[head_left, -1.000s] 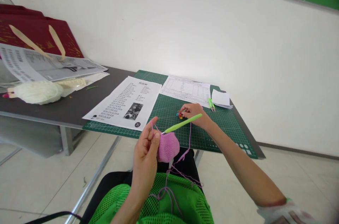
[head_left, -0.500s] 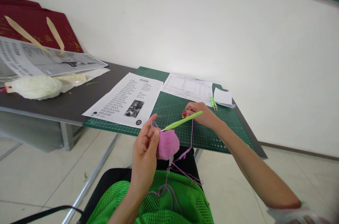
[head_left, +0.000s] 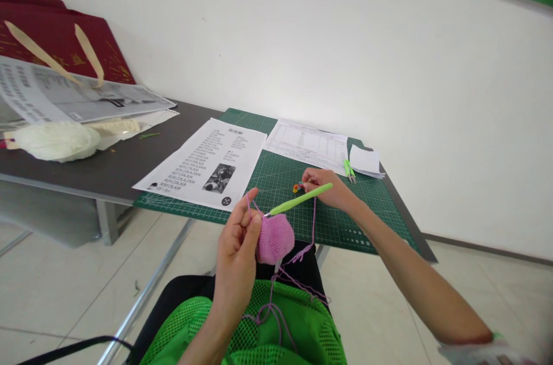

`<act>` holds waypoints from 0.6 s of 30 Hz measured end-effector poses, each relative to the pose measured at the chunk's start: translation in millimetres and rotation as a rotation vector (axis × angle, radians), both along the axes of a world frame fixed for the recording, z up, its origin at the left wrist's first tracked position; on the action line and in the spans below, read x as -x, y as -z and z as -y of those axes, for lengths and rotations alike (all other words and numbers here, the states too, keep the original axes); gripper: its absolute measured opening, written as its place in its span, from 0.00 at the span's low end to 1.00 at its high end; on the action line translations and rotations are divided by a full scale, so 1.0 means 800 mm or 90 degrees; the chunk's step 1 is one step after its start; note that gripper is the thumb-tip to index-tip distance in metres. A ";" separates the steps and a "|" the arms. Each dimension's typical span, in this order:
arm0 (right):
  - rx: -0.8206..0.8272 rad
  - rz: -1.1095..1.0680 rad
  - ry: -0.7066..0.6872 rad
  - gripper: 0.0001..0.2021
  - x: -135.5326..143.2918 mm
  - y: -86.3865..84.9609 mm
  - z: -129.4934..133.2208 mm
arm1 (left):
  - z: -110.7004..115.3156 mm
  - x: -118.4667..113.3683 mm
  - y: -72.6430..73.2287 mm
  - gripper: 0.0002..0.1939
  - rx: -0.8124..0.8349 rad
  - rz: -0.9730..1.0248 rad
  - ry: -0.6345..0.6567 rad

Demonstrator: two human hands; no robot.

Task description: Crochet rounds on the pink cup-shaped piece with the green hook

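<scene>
Pink crochet piece (head_left: 276, 238) sits pinched in your left hand (head_left: 237, 244), thumb against fingers. Body looks well formed; hook (head_left: 300, 200) at its edge and yarn (head_left: 249, 208) over your index finger suggest stitching left. Right hand (head_left: 326, 185) curled at coloured bits (head_left: 297, 187) on the mat (head_left: 276, 172); can't tell if it grips any.

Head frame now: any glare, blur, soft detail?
Head view: soft light, no harsh glare on the green cutting mat; head view: fine text on the printed sheet smeared; head view: small coloured pieces by the right hand hard to resolve, right sleeve blurred.
</scene>
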State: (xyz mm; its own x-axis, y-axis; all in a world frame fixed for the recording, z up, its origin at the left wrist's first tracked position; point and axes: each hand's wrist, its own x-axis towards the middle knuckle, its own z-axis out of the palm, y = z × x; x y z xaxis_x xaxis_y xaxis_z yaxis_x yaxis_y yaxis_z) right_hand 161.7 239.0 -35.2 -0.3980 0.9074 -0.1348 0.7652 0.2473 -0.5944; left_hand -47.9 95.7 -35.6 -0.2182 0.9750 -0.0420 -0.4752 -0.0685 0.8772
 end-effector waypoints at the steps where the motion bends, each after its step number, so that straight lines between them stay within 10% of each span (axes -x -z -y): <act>1: -0.007 0.003 0.004 0.17 0.002 0.003 0.000 | 0.001 0.000 0.000 0.23 0.002 0.003 0.001; 12: -0.030 -0.050 0.024 0.16 0.006 0.032 0.004 | -0.009 0.005 -0.002 0.20 -0.016 -0.020 -0.008; 18: -0.017 -0.053 0.038 0.17 0.005 0.035 -0.001 | -0.084 0.007 -0.025 0.18 -0.054 -0.121 -0.004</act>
